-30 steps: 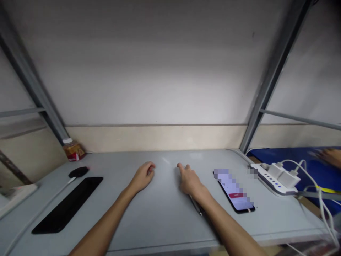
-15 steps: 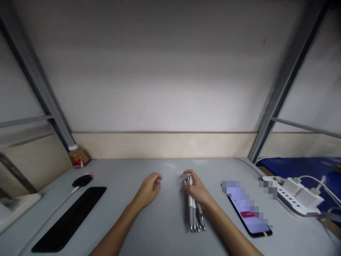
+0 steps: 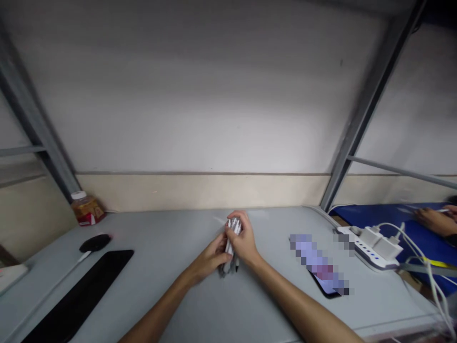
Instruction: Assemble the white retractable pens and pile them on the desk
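A bundle of several silver-white pens (image 3: 229, 246) is gripped over the middle of the grey desk (image 3: 171, 305). My right hand (image 3: 243, 237) wraps round the upper part of the bundle from the right, fingers curled over the top ends. From the left, my left hand (image 3: 213, 257) closes on the lower part, its thumb lying across the pens. The metal tips point down toward me and look blurred. Fingers hide much of the barrels.
On the right lie a phone (image 3: 319, 267) with a lit screen and a white power strip (image 3: 369, 250) with plugs and cables. To the left are a long black pad (image 3: 82, 295), a black round charger (image 3: 94, 243) and a jar (image 3: 86, 209). Another person's hand (image 3: 437, 221) shows at a blue desk.
My right hand has brought the pens left to the middle. My left hand, empty before, has moved right and closed on them. The view has shifted slightly right.
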`<state>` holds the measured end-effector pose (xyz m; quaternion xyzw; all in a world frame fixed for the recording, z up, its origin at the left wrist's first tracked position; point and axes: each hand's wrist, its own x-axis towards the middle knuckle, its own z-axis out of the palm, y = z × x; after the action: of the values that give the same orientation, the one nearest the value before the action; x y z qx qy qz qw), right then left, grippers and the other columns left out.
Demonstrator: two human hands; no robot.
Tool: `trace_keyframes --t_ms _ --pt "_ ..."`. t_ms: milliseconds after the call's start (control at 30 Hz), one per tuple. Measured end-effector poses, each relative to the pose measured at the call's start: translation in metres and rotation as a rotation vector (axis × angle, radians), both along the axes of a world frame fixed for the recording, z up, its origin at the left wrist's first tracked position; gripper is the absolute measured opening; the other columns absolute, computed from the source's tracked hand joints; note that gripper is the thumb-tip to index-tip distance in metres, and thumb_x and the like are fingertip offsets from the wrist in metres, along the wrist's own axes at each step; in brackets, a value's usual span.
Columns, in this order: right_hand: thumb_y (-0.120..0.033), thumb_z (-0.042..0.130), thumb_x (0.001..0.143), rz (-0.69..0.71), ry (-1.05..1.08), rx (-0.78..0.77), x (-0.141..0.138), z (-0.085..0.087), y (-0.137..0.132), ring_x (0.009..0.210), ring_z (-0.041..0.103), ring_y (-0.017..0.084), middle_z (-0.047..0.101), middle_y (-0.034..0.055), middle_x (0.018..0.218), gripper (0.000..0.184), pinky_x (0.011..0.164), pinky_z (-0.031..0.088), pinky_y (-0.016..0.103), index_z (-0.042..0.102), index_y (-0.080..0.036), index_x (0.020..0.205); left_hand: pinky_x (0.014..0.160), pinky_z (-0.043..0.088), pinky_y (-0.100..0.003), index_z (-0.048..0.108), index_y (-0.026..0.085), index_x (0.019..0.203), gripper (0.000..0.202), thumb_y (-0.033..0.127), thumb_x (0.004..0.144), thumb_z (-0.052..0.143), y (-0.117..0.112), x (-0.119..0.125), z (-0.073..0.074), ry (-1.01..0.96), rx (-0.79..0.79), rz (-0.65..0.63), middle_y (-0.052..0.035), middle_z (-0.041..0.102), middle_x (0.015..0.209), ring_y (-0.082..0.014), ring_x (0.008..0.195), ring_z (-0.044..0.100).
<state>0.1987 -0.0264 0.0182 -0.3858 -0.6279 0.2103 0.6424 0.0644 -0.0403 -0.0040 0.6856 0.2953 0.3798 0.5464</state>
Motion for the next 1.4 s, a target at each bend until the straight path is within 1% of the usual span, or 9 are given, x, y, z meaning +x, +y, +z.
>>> trace_keyframes --t_ms 67,133,333,433,533,633,800,1133,1400 --pt "-0.016 0.052 0.072 0.025 -0.047 0.079 -0.011 0.005 -0.004 0.097 0.054 0.019 0.054 0.0046 0.098 0.023 0.089 0.044 0.032 0.055 -0.020 0.094 0.094 0.047 -0.033 0.045 0.019 0.130 0.068 0.009 0.065 0.062 -0.002 0.000 0.001 -0.013 -0.059 0.057 -0.0088 0.059 0.125 -0.0205 0.112 0.056" --pt "-0.017 0.055 0.072 0.044 -0.080 0.115 -0.018 0.006 -0.009 0.099 0.053 0.020 0.053 0.0054 0.102 0.029 0.091 0.044 0.034 0.053 -0.021 0.101 0.091 0.048 -0.031 0.047 0.017 0.127 0.068 0.008 0.062 0.065 -0.005 0.001 0.003 0.006 -0.081 0.133 -0.0084 0.062 0.118 -0.0207 0.106 0.059" --pt "-0.019 0.062 0.074 0.012 -0.085 0.223 -0.015 -0.003 -0.018 0.107 0.053 0.022 0.052 0.0074 0.111 0.044 0.094 0.043 0.040 0.045 -0.025 0.114 0.092 0.049 -0.033 0.049 0.020 0.127 0.068 0.007 0.062 0.062 -0.012 0.006 0.007 0.002 -0.053 0.089 -0.0080 0.059 0.124 -0.0221 0.107 0.058" --pt "-0.017 0.061 0.075 0.044 -0.137 0.322 -0.011 -0.003 -0.022 0.108 0.054 0.023 0.052 0.0082 0.114 0.049 0.090 0.047 0.041 0.041 -0.028 0.118 0.090 0.049 -0.033 0.055 0.020 0.118 0.051 0.012 0.067 0.061 -0.012 0.008 0.008 0.052 0.068 0.067 -0.0080 0.063 0.115 -0.0221 0.103 0.058" --pt "-0.014 0.059 0.076 0.142 -0.193 0.380 -0.008 -0.002 -0.025 0.097 0.060 0.020 0.051 0.0081 0.119 0.056 0.084 0.051 0.040 0.035 -0.031 0.124 0.083 0.050 -0.030 0.060 0.019 0.100 0.025 0.021 0.075 0.058 -0.011 0.010 0.008 0.123 0.184 0.120 -0.0063 0.064 0.101 -0.0199 0.093 0.058" --pt "-0.013 0.060 0.077 0.212 -0.211 0.350 -0.006 -0.001 -0.027 0.093 0.063 0.018 0.052 0.0082 0.122 0.064 0.086 0.051 0.039 0.030 -0.031 0.131 0.081 0.050 -0.029 0.059 0.019 0.096 0.020 0.024 0.077 0.058 -0.008 0.013 0.007 0.161 0.224 0.157 -0.0051 0.064 0.097 -0.0186 0.089 0.058" --pt "-0.017 0.064 0.077 0.216 -0.289 0.266 -0.002 -0.006 -0.029 0.110 0.059 0.020 0.061 0.0081 0.119 0.069 0.097 0.046 0.040 0.029 -0.027 0.136 0.077 0.050 -0.029 0.059 0.018 0.092 0.016 0.028 0.079 0.056 -0.008 0.014 0.005 0.176 0.184 0.171 -0.0050 0.063 0.091 -0.0186 0.085 0.058" --pt "-0.025 0.069 0.076 0.246 -0.229 0.190 -0.003 -0.008 -0.029 0.111 0.058 0.022 0.057 0.0112 0.126 0.074 0.097 0.047 0.041 0.027 -0.025 0.137 0.082 0.050 -0.031 0.061 0.018 0.098 0.021 0.029 0.080 0.056 -0.007 0.011 0.002 0.117 0.162 0.144 -0.0048 0.064 0.092 -0.0198 0.088 0.057" --pt "-0.029 0.068 0.078 0.205 -0.441 0.194 0.005 0.000 -0.030 0.124 0.050 0.023 0.052 0.0115 0.135 0.074 0.105 0.041 0.040 0.030 -0.022 0.140 0.078 0.050 -0.029 0.062 0.017 0.095 0.021 0.031 0.080 0.056 -0.003 0.009 -0.002 0.142 0.151 0.171 -0.0050 0.066 0.092 -0.0202 0.090 0.058"
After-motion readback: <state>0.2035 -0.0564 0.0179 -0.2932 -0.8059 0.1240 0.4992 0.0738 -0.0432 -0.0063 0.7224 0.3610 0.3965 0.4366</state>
